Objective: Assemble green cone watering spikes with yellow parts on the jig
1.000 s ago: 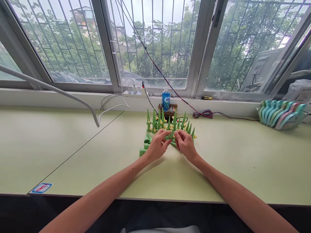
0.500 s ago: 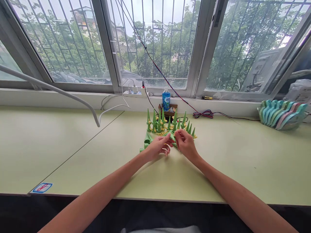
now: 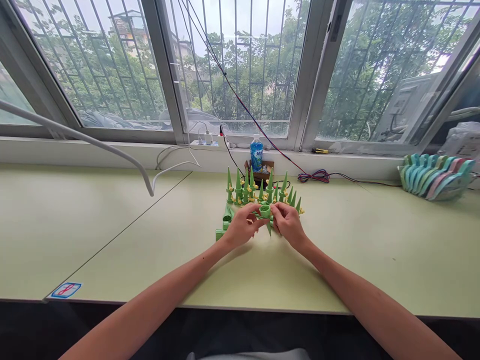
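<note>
Between my two hands is a green plastic watering spike (image 3: 264, 211), its round threaded opening facing up and its tip pointing down toward the table. The thumb and fingers of my left hand (image 3: 242, 229) are closed on its left side. My right hand (image 3: 288, 225) pinches at its right side; whether a small part is also in those fingers is hidden. Behind the hands, several green spikes with yellow valves (image 3: 245, 192) stand upright. Loose green spikes (image 3: 227, 216) lie beside my left hand, partly covered by it.
A blue bottle (image 3: 256, 155) and a small brown box (image 3: 268, 169) are at the back by the window. A coiled cable (image 3: 314, 176) lies right of them. A bag of pastel-coloured items (image 3: 435, 177) sits far right. A thick white cable (image 3: 112, 150) hangs at left.
The spike between my hands has turned so that its opening faces up and its tip points down. My left hand has shifted its hold, curling around the spike's left side.
</note>
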